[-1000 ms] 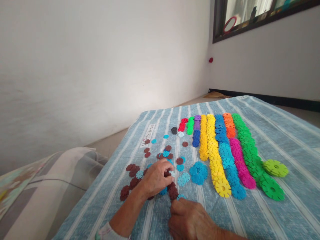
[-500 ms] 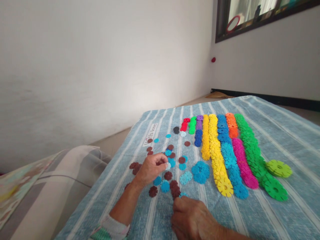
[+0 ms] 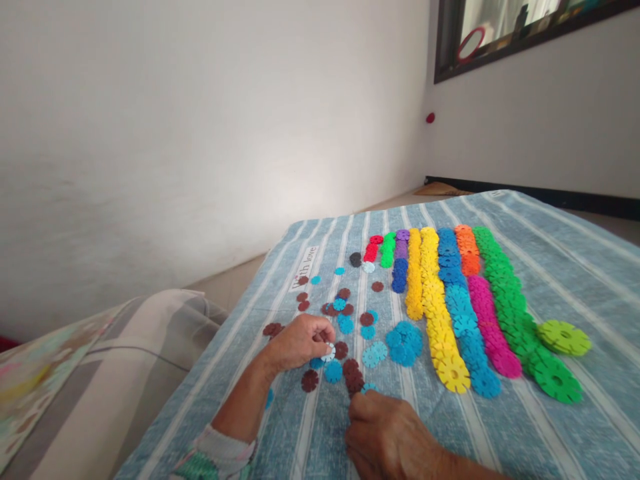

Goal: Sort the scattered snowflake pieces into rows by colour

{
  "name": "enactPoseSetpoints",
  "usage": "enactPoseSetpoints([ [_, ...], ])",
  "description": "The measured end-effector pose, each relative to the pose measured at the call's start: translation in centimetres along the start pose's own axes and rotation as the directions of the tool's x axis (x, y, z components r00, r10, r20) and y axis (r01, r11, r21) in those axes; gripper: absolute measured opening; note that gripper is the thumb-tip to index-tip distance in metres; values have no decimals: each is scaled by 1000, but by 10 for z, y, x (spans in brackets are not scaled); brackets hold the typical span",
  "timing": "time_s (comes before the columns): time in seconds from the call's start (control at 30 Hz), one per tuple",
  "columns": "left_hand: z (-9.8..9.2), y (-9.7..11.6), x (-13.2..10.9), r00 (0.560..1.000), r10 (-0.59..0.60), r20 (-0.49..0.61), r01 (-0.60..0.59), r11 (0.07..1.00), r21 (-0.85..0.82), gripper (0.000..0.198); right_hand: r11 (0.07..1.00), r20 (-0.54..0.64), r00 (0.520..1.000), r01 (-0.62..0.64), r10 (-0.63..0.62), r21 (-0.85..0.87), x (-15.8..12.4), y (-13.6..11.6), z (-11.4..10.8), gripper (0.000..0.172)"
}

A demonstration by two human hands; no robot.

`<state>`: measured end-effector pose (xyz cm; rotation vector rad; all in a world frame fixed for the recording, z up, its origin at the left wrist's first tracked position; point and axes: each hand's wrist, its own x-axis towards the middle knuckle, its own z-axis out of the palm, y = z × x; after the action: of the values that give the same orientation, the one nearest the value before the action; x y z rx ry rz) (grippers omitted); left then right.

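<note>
My left hand (image 3: 303,343) pinches a pale white snowflake disc (image 3: 329,353) between thumb and fingers, low over the cloth. Close to it lie a brown disc (image 3: 341,350) and a blue disc (image 3: 333,371). At the bottom, my right hand (image 3: 393,437) is closed, its knuckles up; whatever its fingers hold is hidden. Just beyond that hand are some overlapping brown discs (image 3: 353,375) and a partly covered blue disc (image 3: 370,387). A light-blue pair of discs (image 3: 375,354) and a blue cluster (image 3: 404,343) sit to the right.
Overlapping rows of discs stretch across the right side: yellow (image 3: 434,300), blue (image 3: 463,313), magenta (image 3: 493,327) and green (image 3: 507,293). Lime discs (image 3: 565,337) lie at the far right. Everything rests on a striped blue cloth (image 3: 210,407). A wall (image 3: 215,133) stands behind.
My left hand has come nearer with the pale disc, now beside the brown and blue discs. My right hand has stayed closed in about the same place. The view has shifted slightly.
</note>
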<state>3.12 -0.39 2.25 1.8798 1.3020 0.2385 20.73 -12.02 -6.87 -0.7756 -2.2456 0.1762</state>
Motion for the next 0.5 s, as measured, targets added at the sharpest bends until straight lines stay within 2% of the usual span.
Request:
enactPoseSetpoints([
  [0.07, -1, -2, 1, 1000, -2, -22, 2, 1000, -4, 11, 1000, -5, 1000, -5, 5, -2, 0, 0, 0, 26],
  [0.23, -2, -6, 5, 977, 32, -212, -42, 998, -41, 12, 1000, -48, 999, -15, 15, -1, -1, 0, 4, 27],
  [0.4, -1, -7, 14, 957, 58, -285, -101, 985, -140, 13, 1000, -108, 994, -10, 8, -20, 0, 1, 8, 33],
  [0.5, -4, -2, 28, 945, 71, -318, -127, 979, -159, 15, 999, -125, 992, -7, 2, -38, 2, 3, 10, 38],
])
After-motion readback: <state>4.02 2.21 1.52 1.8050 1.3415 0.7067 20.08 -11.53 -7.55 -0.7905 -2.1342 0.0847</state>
